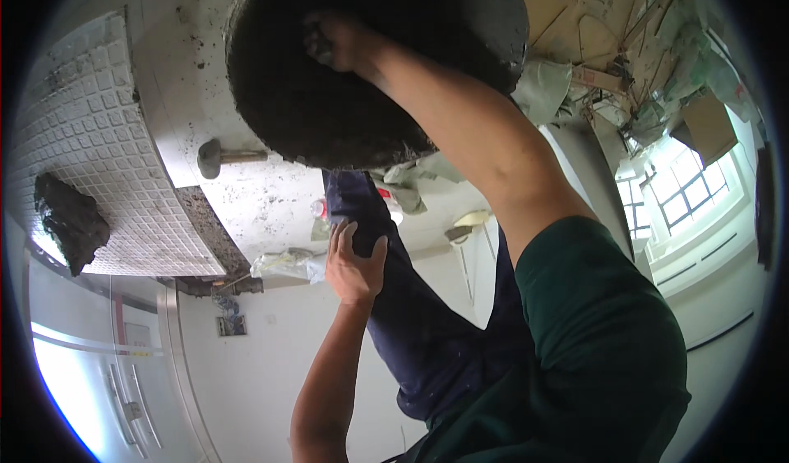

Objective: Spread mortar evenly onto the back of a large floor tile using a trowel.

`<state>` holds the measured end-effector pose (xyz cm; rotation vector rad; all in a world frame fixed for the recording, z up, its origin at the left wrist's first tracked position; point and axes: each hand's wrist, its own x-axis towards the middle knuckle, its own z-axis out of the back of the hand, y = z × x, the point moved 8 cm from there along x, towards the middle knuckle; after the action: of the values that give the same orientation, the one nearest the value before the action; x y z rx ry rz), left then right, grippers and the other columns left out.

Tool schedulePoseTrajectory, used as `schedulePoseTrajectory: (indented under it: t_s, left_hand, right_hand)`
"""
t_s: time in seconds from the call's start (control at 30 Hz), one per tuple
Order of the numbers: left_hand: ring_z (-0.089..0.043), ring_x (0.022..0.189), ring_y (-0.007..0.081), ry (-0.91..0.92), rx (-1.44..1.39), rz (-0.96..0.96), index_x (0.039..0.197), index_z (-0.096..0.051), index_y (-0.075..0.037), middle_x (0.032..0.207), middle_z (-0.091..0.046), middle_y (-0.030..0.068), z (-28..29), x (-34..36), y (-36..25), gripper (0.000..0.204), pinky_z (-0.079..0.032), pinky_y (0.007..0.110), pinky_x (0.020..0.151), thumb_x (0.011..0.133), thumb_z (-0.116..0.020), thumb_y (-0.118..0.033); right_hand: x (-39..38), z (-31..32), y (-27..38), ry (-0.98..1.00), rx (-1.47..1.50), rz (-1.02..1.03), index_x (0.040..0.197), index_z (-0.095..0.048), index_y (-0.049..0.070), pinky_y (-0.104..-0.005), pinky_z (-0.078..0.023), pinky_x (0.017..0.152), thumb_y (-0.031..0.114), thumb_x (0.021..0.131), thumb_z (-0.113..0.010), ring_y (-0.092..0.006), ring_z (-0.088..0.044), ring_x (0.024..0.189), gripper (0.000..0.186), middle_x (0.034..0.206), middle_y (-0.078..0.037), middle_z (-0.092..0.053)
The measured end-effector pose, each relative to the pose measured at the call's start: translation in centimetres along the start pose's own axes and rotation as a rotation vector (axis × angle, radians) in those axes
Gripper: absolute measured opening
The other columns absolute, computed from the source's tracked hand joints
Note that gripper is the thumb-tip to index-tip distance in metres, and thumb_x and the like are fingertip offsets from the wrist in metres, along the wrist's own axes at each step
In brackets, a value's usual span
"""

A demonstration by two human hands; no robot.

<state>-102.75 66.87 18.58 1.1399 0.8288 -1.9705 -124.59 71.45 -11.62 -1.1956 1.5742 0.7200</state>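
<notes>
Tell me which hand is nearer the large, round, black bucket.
Right. The right hand is within the opening of the bucket; the left hand is outside it, below its rim in the view, by the dark-blue cloth trouser leg.

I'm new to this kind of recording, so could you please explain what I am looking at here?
There is no machine: these are a person's bare hands, seen by a wide fisheye camera worn on the head, looking down, which bends straight edges. The right hand reaches into a large dark bucket; the shadow hides whether it grips anything. The left hand rests on a navy trouser leg, holding nothing. On the pale floor lies a mallet. Farther left, a grid-patterned tile bears a dark lump.
</notes>
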Motion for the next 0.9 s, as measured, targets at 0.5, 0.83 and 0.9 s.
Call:
schedulePoseTrajectory:
  t_s: [0.5, 0.83, 0.9]
  left_hand:
    - [-0.056, 0.128, 0.0352, -0.066, 0.05, -0.065, 0.119, -0.065, -0.004, 0.134, -0.062, 0.0168, 3.4, 0.9, -0.3, 0.056, -0.047, 0.042, 0.105, 0.074, -0.083, -0.034]
    - [-0.059, 0.124, 0.0332, -0.065, 0.085, -0.066, 0.119, -0.067, -0.003, 0.132, -0.064, 0.0166, 3.9, 0.3, 1.6, 0.059, -0.047, 0.041, 0.106, 0.073, -0.083, -0.035]
    - [-0.059, 0.124, 0.0329, -0.082, 0.083, -0.083, 0.119, -0.067, -0.003, 0.132, -0.064, 0.0161, 3.5, 0.1, 1.9, 0.059, -0.047, 0.041, 0.105, 0.073, -0.083, -0.036]
  right_hand:
    - [-2.2, 2.9, 5.3, -0.296, -0.709, 0.519, 0.095, -0.067, 0.01, -0.0338, -0.045, 0.043, 0.031, 0.094, -0.07, -0.018, -0.056, 0.051, 0.022, 0.065, -0.005, -0.06]
    - [-7.7, 2.8, 5.1, -0.386, -0.956, 0.711, 0.093, -0.066, 0.003, -0.0376, -0.05, 0.061, 0.022, 0.09, -0.066, -0.0267, -0.064, 0.071, 0.019, 0.08, -0.014, -0.066]
    - [-8.8, 3.3, 4.7, -0.442, -0.954, 0.68, 0.096, -0.069, 0.0, -0.0425, -0.056, 0.08, 0.022, 0.085, -0.07, -0.0359, -0.07, 0.092, 0.024, 0.097, -0.022, -0.072]
